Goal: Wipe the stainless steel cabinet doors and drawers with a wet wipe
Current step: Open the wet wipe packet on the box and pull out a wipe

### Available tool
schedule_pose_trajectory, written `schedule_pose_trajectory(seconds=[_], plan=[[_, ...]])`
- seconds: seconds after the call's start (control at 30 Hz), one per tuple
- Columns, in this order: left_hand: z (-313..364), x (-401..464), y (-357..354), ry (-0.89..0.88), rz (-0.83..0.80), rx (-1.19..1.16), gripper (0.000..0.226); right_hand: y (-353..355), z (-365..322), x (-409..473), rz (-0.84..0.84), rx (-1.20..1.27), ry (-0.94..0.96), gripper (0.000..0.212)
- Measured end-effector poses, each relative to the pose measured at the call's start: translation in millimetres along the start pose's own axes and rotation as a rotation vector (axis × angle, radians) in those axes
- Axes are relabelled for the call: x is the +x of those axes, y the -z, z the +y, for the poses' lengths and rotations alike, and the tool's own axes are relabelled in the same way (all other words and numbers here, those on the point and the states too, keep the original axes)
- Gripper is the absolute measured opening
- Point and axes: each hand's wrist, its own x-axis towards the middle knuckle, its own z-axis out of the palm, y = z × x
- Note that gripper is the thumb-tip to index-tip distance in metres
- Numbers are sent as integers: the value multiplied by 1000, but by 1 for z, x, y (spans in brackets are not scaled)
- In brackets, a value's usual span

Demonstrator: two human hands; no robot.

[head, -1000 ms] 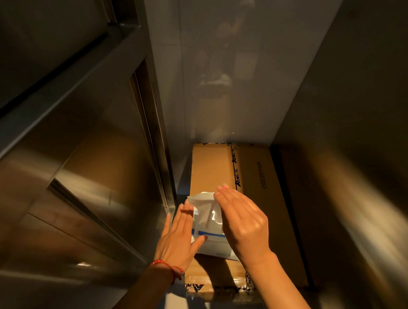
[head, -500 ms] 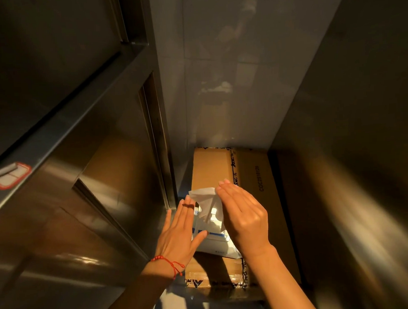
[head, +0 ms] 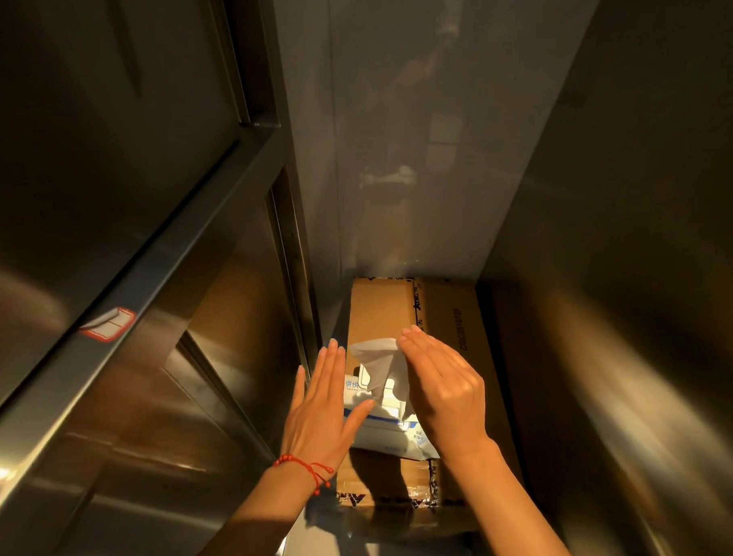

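A white pack of wet wipes (head: pixel 386 434) with blue print lies on a cardboard box (head: pixel 454 316) in a narrow gap between steel surfaces. My left hand (head: pixel 322 410) rests flat on the pack's left side, fingers straight, thumb on the pack's top. My right hand (head: pixel 443 388) pinches a white wet wipe (head: pixel 379 361) that stands partly out of the pack's opening. The stainless steel cabinet (head: pixel 123 414), with drawer fronts and door edges, fills the left of the view.
A red-bordered label (head: pixel 106 329) peels off the cabinet's rail at left. A steel panel (head: pixel 636 350) walls the right side and a pale glossy wall (head: pixel 393 150) closes the back. A red string bracelet (head: pixel 308 469) circles my left wrist.
My right hand has drawn the wipe further up out of the pack. The left hand stayed pressed on the pack. The view has tilted, bringing the red-bordered label into sight.
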Motion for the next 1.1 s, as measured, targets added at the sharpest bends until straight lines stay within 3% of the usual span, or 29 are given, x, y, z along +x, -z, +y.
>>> schedule_pose_trajectory(seconds=[0.33,0.5,0.83,1.1], plan=[[25,-21,49,-45,133,-135,94,26,-12,-2,-39,24,3,50],[38,-27,62,-128,200,-185,59,37,-19,-2,-48,40,20,47],[55,-52,80,-206,313,-145,44,59,-35,-9,-43,81,37,39],[69,-82,85,-200,404,-140,32,81,-47,-22,-111,108,39,48]])
